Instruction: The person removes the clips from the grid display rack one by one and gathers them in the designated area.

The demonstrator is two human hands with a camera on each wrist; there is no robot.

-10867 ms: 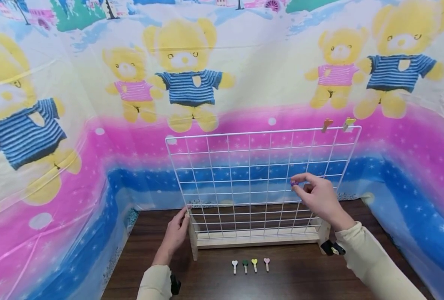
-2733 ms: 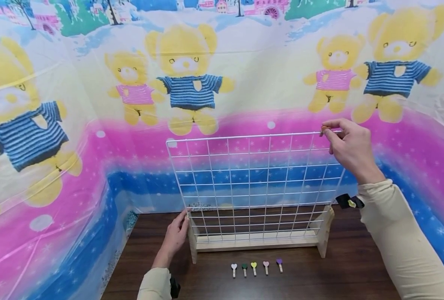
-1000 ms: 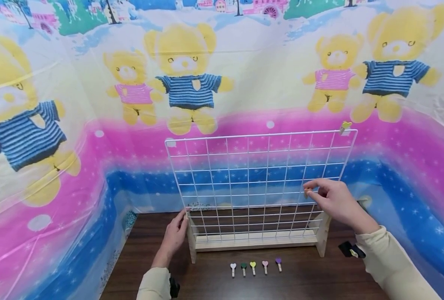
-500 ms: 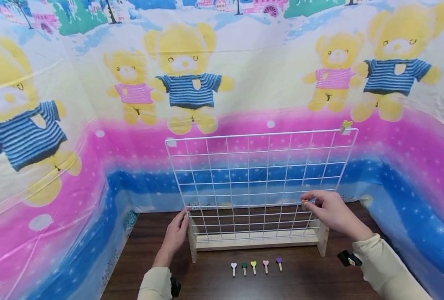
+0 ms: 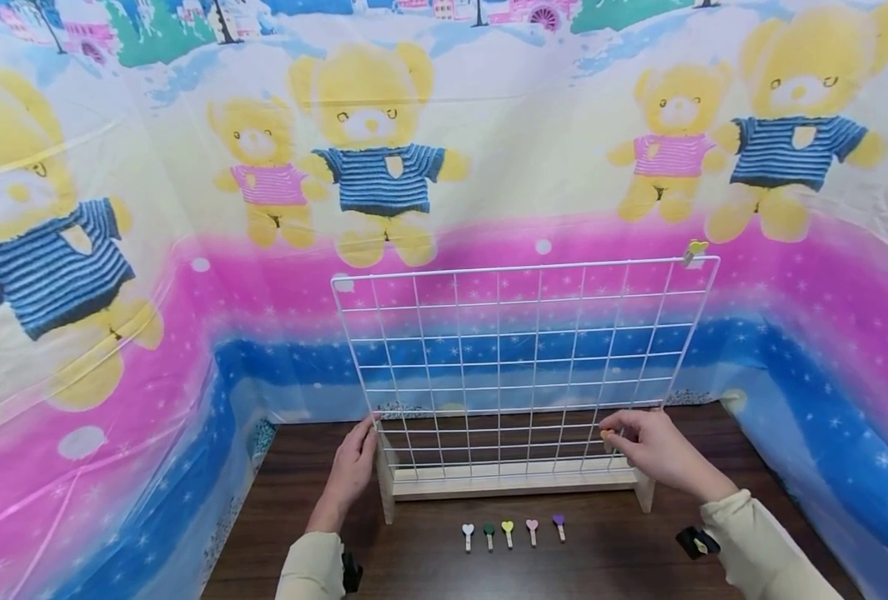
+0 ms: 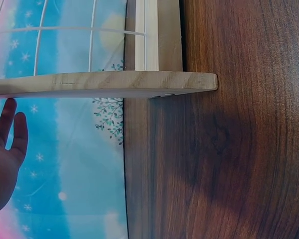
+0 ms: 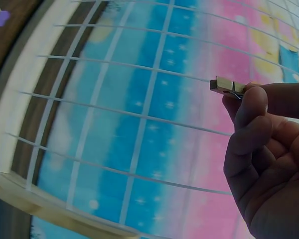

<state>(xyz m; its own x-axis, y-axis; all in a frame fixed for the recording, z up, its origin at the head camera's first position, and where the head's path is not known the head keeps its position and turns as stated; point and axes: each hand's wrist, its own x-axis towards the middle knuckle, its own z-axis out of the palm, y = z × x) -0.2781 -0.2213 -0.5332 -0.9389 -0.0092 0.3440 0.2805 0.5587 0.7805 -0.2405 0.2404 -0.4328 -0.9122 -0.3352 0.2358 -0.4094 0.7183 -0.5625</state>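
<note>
My right hand (image 5: 661,450) pinches a small wooden clothespin (image 7: 224,86) between thumb and fingers, in front of the lower right of a white wire grid (image 5: 499,340). A bit of its orange top shows in the head view. The fingers of my left hand (image 5: 349,467) lie against the left wooden end of the stand (image 6: 139,82), near the grid's lower left edge. Clipped on the grid's top right is a clothespin with a yellow heart (image 5: 693,251). On the table before the stand lie clothespins with white (image 5: 468,531), green (image 5: 489,530), yellow (image 5: 507,528), pink (image 5: 532,527) and purple (image 5: 559,522) hearts.
The stand's pale wooden base bar (image 5: 514,482) runs along the grid's foot. Beneath it is a dark wood table (image 5: 301,467). A printed bear cloth (image 5: 519,183) hangs behind and at both sides.
Earlier the right hand held the purple clothespin, which now lies at the row's right end. The orange clothespin has come off the top wire and moved down in the right hand.
</note>
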